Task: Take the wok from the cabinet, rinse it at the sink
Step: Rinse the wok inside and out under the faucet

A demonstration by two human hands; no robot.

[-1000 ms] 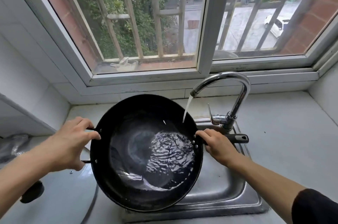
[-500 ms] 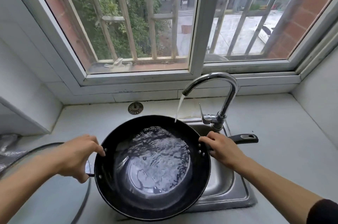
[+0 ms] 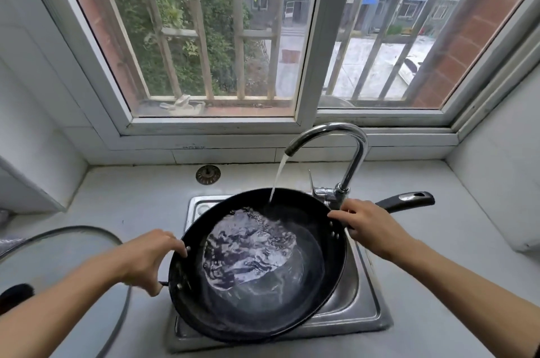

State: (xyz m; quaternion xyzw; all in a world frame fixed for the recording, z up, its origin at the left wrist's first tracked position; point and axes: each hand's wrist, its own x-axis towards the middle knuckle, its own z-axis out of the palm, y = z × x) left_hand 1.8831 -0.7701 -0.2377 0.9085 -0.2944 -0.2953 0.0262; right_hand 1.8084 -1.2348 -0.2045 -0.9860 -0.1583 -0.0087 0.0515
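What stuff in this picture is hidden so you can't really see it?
Head view only:
- Sink basin and drain: covered by the wok.
- Wok's small side handle: hidden inside the left hand.
- Glass lid: cut off by the bottom-left edge.
- Wok bottom: blurred by rippling water.

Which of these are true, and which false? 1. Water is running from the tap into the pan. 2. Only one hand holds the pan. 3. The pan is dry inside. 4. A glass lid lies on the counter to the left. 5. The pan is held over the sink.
1. True: the tap pours into the pan.
2. False: the left hand and right hand both grip it, at opposite sides.
3. False: rippling water pools inside.
4. True: the glass lid lies left of the sink.
5. True.
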